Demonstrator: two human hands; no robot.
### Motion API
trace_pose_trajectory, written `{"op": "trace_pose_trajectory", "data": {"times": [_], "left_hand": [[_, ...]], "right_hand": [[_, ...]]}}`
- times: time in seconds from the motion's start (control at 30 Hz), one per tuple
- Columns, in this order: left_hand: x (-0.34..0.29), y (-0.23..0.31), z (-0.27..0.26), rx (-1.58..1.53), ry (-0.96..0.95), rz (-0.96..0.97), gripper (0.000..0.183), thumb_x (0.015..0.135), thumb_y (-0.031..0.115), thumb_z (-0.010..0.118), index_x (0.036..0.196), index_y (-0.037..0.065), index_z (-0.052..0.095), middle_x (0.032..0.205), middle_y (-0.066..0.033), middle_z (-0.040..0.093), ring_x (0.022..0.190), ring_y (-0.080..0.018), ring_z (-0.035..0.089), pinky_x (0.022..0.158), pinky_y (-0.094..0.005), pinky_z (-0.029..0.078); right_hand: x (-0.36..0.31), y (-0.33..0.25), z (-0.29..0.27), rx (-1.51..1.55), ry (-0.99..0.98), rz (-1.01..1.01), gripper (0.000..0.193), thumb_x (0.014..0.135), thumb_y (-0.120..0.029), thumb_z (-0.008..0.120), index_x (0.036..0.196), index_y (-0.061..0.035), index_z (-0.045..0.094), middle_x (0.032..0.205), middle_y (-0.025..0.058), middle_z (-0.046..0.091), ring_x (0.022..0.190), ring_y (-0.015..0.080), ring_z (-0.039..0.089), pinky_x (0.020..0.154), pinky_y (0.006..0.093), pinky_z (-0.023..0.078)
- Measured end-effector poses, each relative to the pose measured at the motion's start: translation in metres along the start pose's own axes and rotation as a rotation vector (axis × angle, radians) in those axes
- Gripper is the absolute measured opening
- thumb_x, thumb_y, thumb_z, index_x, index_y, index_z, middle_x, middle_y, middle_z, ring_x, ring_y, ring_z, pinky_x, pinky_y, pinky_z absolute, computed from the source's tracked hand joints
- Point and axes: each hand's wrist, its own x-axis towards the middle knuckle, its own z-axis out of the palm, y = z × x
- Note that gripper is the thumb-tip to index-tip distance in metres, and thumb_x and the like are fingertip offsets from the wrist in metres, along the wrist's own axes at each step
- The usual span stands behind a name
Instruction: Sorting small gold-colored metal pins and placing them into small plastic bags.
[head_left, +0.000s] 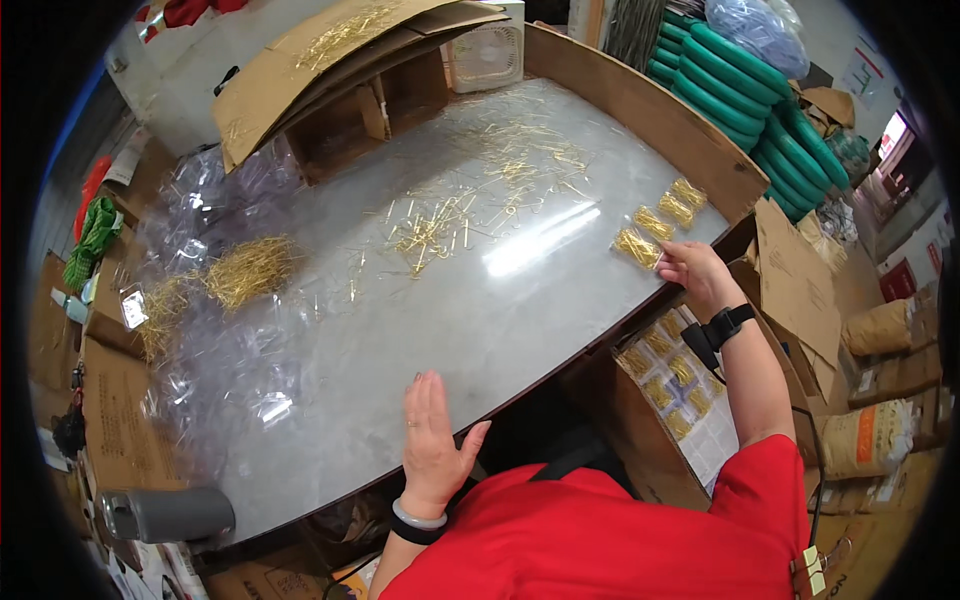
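Observation:
My right hand (692, 272) reaches over the table's right edge, its thumb and fingers pinching the corner of a small clear packet (636, 246) filled with thin gold wire pieces. Just beyond it, more gold-filled packets (653, 222) lie in a row along the edge. My left hand (430, 440) rests at the near edge of the grey table (420, 350) with fingers stretched out and nothing in it. Loose gold wire pieces (432, 230) are scattered mid-table, and others (515, 152) spread farther back.
Clear plastic bags (225, 350) cover the table's left side, with a gold wire heap (250, 270) on them. A dark grey cylinder (180, 514) lies front left. A cardboard box (650, 440) below the right edge holds filled packets. A wooden rim (640, 105) bounds the back.

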Motion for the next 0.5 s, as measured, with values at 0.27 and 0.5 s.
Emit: {"op": "trace_pose_trajectory", "data": {"times": [0.27,0.5], "left_hand": [[-0.001,0.001,0.002,0.023,-0.026,-0.037,0.080,0.092,0.028,0.073,0.152,-0.007,0.033,0.153,-0.0281,0.041,0.141,-0.0466,0.040,0.117,-0.0498,0.033],[-0.005,-0.004,0.004,0.072,-0.059,-0.136,0.081,0.092,0.028,0.073,0.153,-0.007,0.033,0.153,-0.0287,0.041,0.141,-0.0469,0.039,0.117,-0.0509,0.032]], "right_hand": [[-0.017,0.019,-0.019,0.169,-0.128,-0.037,0.014,0.102,-0.017,0.061,0.104,-0.0027,0.061,0.094,0.0083,0.067,0.083,0.0179,0.068,0.075,0.0302,0.061],[-0.066,0.043,-0.083,0.333,-0.209,-0.106,0.010,0.104,-0.018,0.060,0.101,-0.0084,0.061,0.093,0.0030,0.067,0.082,0.0145,0.067,0.077,0.0292,0.058]]}}
